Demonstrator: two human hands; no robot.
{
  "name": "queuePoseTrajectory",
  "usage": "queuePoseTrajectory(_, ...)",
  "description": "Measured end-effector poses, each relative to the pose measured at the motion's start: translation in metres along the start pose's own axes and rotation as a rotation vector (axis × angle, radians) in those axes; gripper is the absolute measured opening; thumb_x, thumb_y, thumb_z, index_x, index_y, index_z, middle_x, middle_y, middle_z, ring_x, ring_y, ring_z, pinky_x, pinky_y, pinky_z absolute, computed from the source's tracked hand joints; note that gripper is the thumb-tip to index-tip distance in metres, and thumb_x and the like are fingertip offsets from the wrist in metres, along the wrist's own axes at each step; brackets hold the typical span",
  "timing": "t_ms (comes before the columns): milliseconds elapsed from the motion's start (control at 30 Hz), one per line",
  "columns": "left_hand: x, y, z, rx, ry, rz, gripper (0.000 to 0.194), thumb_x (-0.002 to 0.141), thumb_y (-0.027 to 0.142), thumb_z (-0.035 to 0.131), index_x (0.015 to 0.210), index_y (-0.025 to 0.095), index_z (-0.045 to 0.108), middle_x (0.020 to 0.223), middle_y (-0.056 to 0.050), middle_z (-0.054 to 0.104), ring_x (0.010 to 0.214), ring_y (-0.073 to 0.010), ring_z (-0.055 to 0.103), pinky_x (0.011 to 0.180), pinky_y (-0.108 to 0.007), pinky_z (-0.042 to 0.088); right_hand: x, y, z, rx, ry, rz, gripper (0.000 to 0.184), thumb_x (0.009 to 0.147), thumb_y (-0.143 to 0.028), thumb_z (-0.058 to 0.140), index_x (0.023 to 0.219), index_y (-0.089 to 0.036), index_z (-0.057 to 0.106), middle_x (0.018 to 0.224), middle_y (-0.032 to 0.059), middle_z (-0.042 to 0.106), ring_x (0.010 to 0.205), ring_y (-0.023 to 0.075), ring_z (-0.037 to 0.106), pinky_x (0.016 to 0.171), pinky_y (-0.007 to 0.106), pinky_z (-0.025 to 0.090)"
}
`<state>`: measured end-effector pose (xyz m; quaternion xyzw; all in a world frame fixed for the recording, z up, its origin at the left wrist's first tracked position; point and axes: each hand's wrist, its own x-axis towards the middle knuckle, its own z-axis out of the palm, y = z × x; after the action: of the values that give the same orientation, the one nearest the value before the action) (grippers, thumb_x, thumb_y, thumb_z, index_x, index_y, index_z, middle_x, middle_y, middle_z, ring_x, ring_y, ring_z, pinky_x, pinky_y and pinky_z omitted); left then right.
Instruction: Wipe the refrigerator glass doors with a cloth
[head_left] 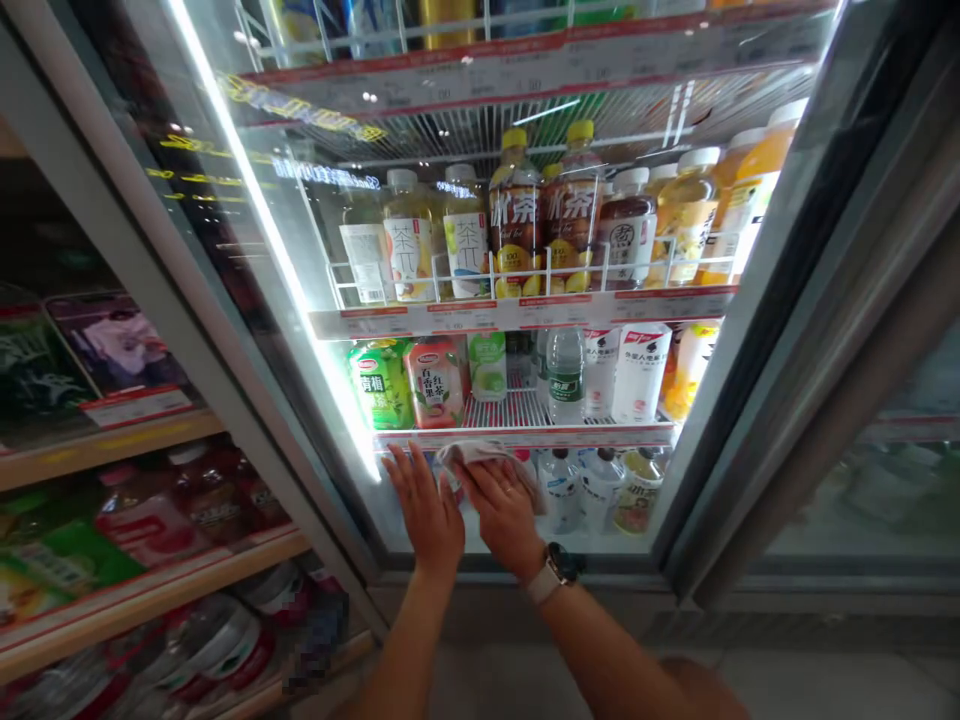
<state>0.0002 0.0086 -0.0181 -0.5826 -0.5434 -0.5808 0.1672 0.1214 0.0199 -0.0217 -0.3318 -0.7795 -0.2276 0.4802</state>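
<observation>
My left hand (426, 515) lies against the lower part of the glass fridge door (345, 515), its fingers stretched out and a little apart, holding nothing. Beside it, my right hand (504, 510) presses a light grey cloth (469, 453) flat on the same pane. The cloth is bunched around the fingers and partly hidden under them. A watch (559, 570) with a pale strap is on my right wrist. Behind the glass, just above my hands, runs a shelf edge (615, 436) with a clear water bottle (565, 375) and a red tea carton (436, 383) on it.
The door's metal frame (697, 500) borders the pane. Rows of drinks, including iced tea bottles (516, 215), stand inside on wire shelves. At the left, an open wooden shelf (150, 435) holds packaged goods and bottles (161, 510). Another glass door (862, 500) is at the right.
</observation>
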Motion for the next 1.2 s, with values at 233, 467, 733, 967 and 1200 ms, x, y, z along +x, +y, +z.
queuePoseTrajectory(233, 0.000, 0.001, 0.000, -0.009, -0.007, -0.003, 0.064, 0.099, 0.030, 0.038, 0.156, 0.028, 0.008, 0.165, -0.008, 0.003, 0.151, -0.0282, -0.003, 0.122, -0.057, 0.010, 0.017, 0.039, -0.037, -0.062, 0.047, -0.107, 0.053, 0.092, -0.005, 0.039, 0.139, -0.024, 0.054, 0.129, 0.0052, 0.066, 0.129, 0.0159, 0.054, 0.116, 0.036, 0.036)
queuePoseTrajectory(467, -0.001, 0.003, 0.003, -0.014, 0.003, -0.016, 0.065, 0.099, 0.029, 0.039, 0.156, 0.028, 0.008, 0.165, -0.008, 0.003, 0.151, -0.0285, -0.003, 0.122, -0.057, 0.010, 0.032, 0.097, -0.082, -0.229, 0.639, 0.423, 0.070, 0.086, -0.004, 0.034, 0.154, -0.021, 0.031, 0.158, 0.0107, 0.034, 0.148, 0.0312, 0.024, 0.116, 0.064, 0.027)
queuePoseTrajectory(733, 0.000, 0.004, 0.001, 0.024, 0.008, -0.003, 0.067, 0.098, 0.026, 0.041, 0.156, 0.027, 0.008, 0.165, -0.008, 0.003, 0.152, -0.0264, -0.001, 0.123, -0.054, 0.011, 0.027, 0.048, -0.039, -0.164, 0.504, 0.384, 0.067, 0.091, -0.007, 0.033, 0.155, -0.021, 0.027, 0.155, 0.0120, 0.040, 0.146, 0.0308, 0.031, 0.116, 0.063, 0.028)
queuePoseTrajectory(967, -0.001, 0.002, 0.002, -0.034, 0.018, -0.012, 0.063, 0.099, 0.029, 0.040, 0.155, 0.028, 0.011, 0.165, -0.008, 0.004, 0.151, -0.0273, -0.002, 0.123, -0.055, 0.009, 0.004, -0.003, 0.000, 0.014, 0.075, -0.088, 0.056, 0.090, -0.003, 0.036, 0.141, -0.020, 0.053, 0.126, 0.0054, 0.068, 0.124, 0.0148, 0.057, 0.113, 0.033, 0.039)
queuePoseTrajectory(1200, 0.000, 0.003, 0.003, -0.017, 0.006, -0.008, 0.066, 0.098, 0.029, 0.041, 0.155, 0.027, 0.009, 0.165, -0.009, 0.002, 0.151, -0.0281, -0.003, 0.122, -0.056, 0.009, 0.019, 0.036, -0.036, -0.066, 0.097, -0.098, 0.053, 0.090, -0.002, 0.037, 0.135, -0.021, 0.058, 0.127, 0.0059, 0.067, 0.131, 0.0154, 0.051, 0.115, 0.035, 0.037)
